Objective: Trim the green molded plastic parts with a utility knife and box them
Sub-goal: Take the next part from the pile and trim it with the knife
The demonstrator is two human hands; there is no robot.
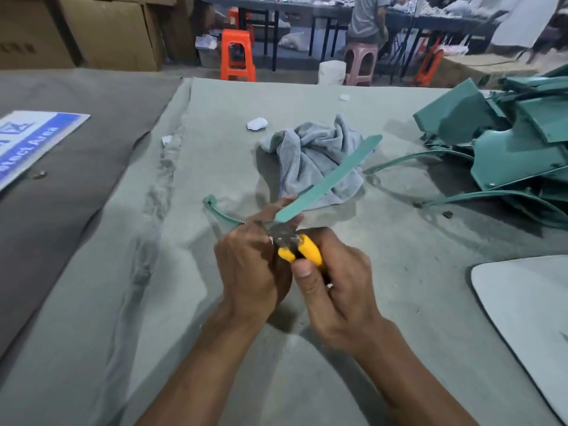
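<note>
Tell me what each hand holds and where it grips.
Left hand grips the green strip at its near end. Right hand grips the utility knife by its yellow handle.

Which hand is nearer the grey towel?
Left. The left hand, gripping the green strip, has fingertips just below the grey towel; the right hand, holding the knife, sits lower.

Grey cloth-covered worktable (307, 348), cardboard boxes (101, 29) stacked at back left, orange stool (237, 55) and pink stool (360, 63) set on the floor, dark long table (292, 6) seen behind.
</note>
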